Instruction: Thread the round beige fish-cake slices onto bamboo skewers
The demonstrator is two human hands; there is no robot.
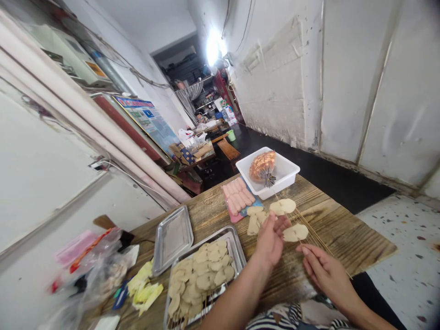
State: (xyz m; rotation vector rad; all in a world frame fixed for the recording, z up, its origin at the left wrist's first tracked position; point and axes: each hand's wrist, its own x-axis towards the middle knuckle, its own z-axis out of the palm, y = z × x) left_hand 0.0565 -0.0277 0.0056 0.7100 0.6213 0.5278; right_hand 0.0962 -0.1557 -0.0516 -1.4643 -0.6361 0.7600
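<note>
My right hand point(325, 268) pinches a thin wooden skewer at the table's near side. A flat, pale oval slice point(296, 233) sits on the skewer's far end. My left hand point(273, 238) is beside that slice, fingers stretched and thumb apart; whether its fingertips touch it I cannot tell. Just beyond the left thumb is another pale oval piece point(282, 206). More loose pieces point(253, 224) lie left of this hand. A bundle of bare skewers point(314, 229) runs across the wood. Many skewered slices point(201, 275) are heaped on a metal tray point(240, 250) to the left.
On the wooden table point(357, 233) stands a white plastic tub point(287, 176) holding a bundle of reddish-brown skewered food point(263, 166). Beside it lies a pack of pink sausages point(237, 195). A second metal tray point(173, 240), yellow crumpled wrap point(146, 291) and plastic bags point(99, 261) are at the left.
</note>
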